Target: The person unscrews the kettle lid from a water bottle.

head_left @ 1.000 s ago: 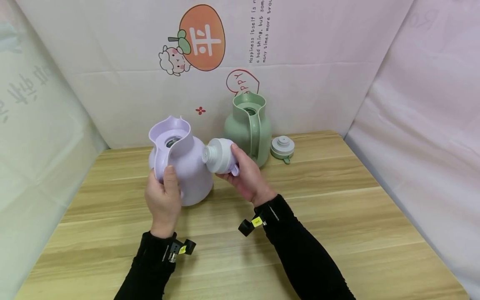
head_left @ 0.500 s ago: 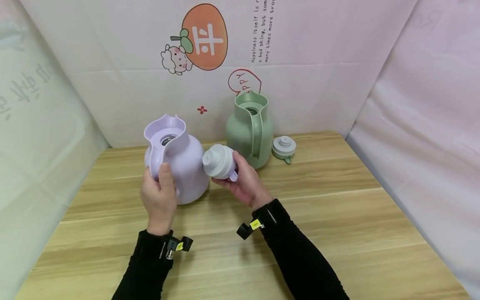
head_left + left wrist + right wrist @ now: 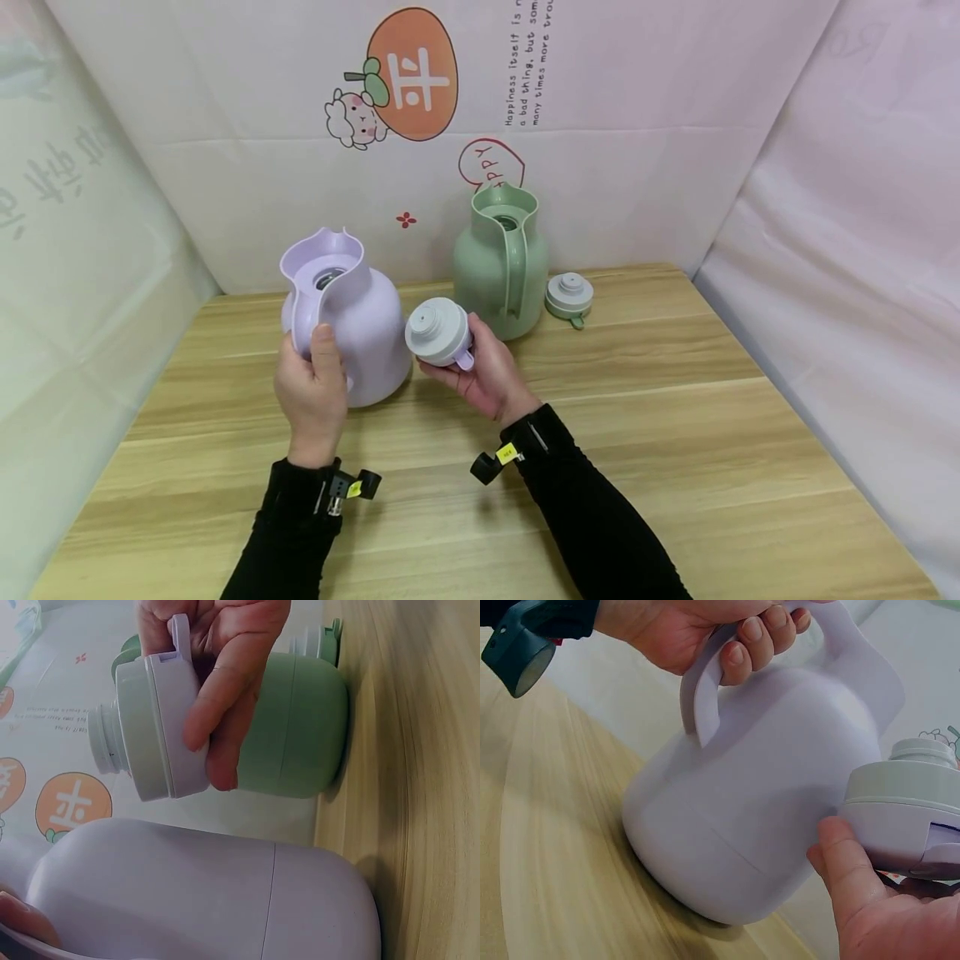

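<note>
My left hand (image 3: 311,404) grips the handle of a lilac thermos jug (image 3: 375,337), its fingers wrapped round the handle in the right wrist view. The jug's mouth is uncovered, with a dark round opening inside the collar. To the right of the jug, my right hand (image 3: 491,379) holds a lilac and grey stopper lid (image 3: 437,331) by its lilac part. The lid is tilted, its grey threaded neck (image 3: 106,739) turned up and away from the palm. A small lilac tab (image 3: 465,360) sticks out at its side. The lid hangs above the table, close beside the jug's body.
A green thermos jug (image 3: 498,279) with an uncovered mouth stands behind my right hand, near the back edge. Next to it, a grey and green lid (image 3: 570,292) lies threaded neck up on the wooden table (image 3: 675,433). Printed cloth (image 3: 637,183) hangs behind and on both sides.
The lid has come down a little and turned so that its threaded neck points more upward. The lilac jug has shifted slightly left with my left hand on its handle.
</note>
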### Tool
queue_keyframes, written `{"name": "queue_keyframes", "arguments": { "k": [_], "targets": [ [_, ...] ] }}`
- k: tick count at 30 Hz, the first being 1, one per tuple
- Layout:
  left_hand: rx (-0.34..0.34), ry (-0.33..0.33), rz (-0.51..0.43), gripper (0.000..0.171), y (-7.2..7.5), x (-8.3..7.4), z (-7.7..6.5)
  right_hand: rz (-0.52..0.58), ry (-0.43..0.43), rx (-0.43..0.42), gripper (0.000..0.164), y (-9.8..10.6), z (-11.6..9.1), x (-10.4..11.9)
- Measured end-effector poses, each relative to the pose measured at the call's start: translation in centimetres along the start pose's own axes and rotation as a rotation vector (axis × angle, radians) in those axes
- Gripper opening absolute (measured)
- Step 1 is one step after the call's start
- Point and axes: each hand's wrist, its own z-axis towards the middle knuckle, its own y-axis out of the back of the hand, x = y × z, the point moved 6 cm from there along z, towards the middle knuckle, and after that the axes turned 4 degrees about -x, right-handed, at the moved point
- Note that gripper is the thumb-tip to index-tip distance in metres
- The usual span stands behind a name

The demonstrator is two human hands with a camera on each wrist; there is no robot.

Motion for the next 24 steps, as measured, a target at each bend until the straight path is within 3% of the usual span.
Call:
{"name": "queue_keyframes", "arguments": {
  "k": [14,24],
  "targets": [
    [0.041,-0.007,0.019,0.049,-0.2,0.2,0.7,0.012,-0.029,-0.027,0.056,0.8,0.3,-1.0],
    [0.054,0.027,0.013,0.035,-0.4,1.3,2.2,0.023,-0.035,-0.046,0.057,0.8,0.6,-1.3]
  ]
}}
